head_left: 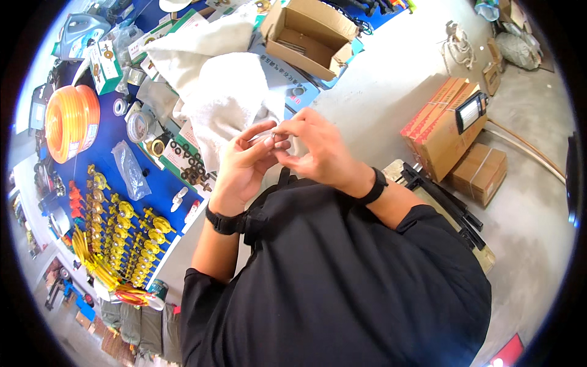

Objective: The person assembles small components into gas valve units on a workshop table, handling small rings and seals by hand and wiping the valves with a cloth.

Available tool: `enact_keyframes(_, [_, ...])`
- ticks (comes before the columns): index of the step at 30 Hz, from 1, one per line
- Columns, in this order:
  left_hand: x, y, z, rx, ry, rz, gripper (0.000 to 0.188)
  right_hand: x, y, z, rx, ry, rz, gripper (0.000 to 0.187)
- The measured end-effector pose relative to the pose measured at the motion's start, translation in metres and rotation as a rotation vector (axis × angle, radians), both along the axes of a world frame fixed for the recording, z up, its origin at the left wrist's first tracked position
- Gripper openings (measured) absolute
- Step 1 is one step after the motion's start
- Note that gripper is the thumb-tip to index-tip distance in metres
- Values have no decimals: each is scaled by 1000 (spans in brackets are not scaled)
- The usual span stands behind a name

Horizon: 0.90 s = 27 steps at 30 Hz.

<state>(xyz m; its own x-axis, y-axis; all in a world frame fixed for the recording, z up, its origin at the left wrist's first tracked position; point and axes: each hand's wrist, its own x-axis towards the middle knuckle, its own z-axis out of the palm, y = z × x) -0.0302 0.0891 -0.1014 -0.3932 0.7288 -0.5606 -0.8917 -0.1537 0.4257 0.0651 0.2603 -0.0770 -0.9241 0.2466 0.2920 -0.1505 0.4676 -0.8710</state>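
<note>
Both hands meet fingertip to fingertip, left hand (244, 162) and right hand (315, 144) pinching a tiny pale metal part (274, 136); steadying wrists above the blue worktop (156, 189) probably helps.

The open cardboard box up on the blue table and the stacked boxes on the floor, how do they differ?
The open cardboard box sits on the blue table with its flaps up and its inside showing; the stacked boxes stand on the concrete floor, closed. The table box is plain brown; the floor stack has reddish-orange printed sides and a dark flat device on top. Both are brown corrugated cardboard.
</note>
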Motion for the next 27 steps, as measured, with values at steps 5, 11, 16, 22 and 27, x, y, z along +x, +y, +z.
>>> enact_keyframes(5, [8, 63, 7, -241, 247, -15, 34, 11, 51, -30, 203, 49, -87, 45])
enact_keyframes(11, [10, 98, -14, -544, 790, -46, 20, 6, 75, -52, 387, 40, -226, 49])
enact_keyframes(16, [-9, 106, -49, -567, 1232, 67, 23, -11, 68, -57, 361, -111, -355, 49])
enact_keyframes(22, [-27, 93, -59, -572, 1662, -76, 43, -27, 46, -59, 456, -228, -442, 45])
enact_keyframes(27, [-34, 86, -76, -465, 1605, -184, 51, -41, 32, -59, 591, -325, -513, 42])
